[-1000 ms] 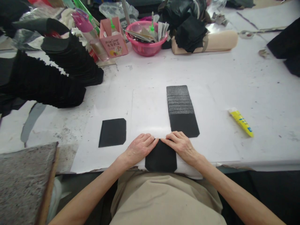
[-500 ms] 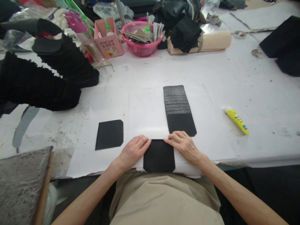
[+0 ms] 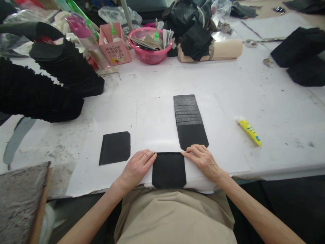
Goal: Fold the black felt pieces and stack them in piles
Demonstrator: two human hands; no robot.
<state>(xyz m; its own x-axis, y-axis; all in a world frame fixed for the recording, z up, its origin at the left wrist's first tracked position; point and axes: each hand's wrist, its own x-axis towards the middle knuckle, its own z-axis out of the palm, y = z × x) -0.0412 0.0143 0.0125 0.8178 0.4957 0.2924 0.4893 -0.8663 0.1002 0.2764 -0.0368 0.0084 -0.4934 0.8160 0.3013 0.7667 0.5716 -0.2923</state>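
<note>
In front of me at the table's near edge lies a flat black piece (image 3: 169, 171), like leather or sheet material, with cut lower corners. My left hand (image 3: 140, 165) has its fingers closed together at the piece's upper left corner. At the upper right corner, my right hand (image 3: 201, 160) pinches the same far edge between thumb and fingers. That edge shows a narrow folded-looking strip. Just beyond my right hand is a fanned row of black pieces (image 3: 192, 135) with grey, rough-looking strips exposed. A similar single black piece (image 3: 115, 148) lies left of my left hand.
Tall stacks of black pieces (image 3: 40, 91) lean at the left. A yellow tube (image 3: 249, 131) lies to the right on the white-covered table (image 3: 152, 83). Along the back are a pink box (image 3: 114, 47), a pink basin (image 3: 152, 54) and a beige roll (image 3: 225, 51).
My hands have slid apart along the far edge of the black piece, out to its two corners. The whole view has shifted slightly; the other pieces stay put.
</note>
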